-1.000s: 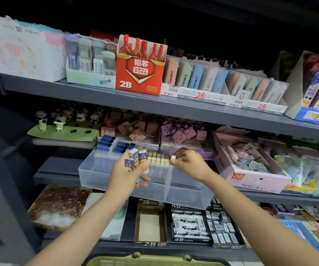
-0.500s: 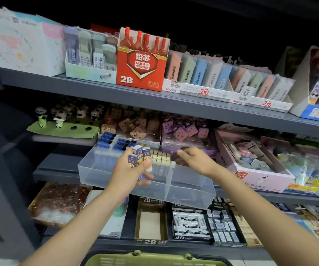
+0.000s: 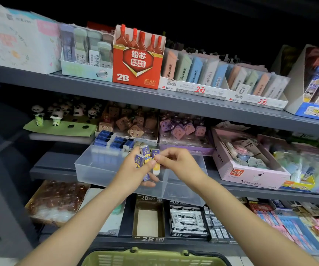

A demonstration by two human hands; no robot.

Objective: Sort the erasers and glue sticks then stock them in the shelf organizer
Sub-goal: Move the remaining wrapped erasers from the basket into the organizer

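A clear plastic shelf organizer (image 3: 105,169) with compartments juts out from the middle shelf. Blue-sleeved erasers (image 3: 114,142) fill its back left section. In front of the organizer my left hand (image 3: 133,171) grips a bunch of small blue-and-yellow erasers (image 3: 145,153). My right hand (image 3: 176,162) pinches one of these, the eraser (image 3: 155,168) hanging at the bunch's right side. Both hands meet over the organizer's middle divider.
Boxes of pencil leads (image 3: 138,60) and pastel cases (image 3: 202,73) line the top shelf. Figurine erasers (image 3: 131,127) and a pink box (image 3: 250,166) flank the organizer. Black 2B and 4B boxes (image 3: 185,221) lie on the lower shelf. A green basket (image 3: 153,258) sits below.
My right hand has left the organizer's back row and come left to my left hand, where it now pinches an eraser from the bunch. The left hand stayed in place.
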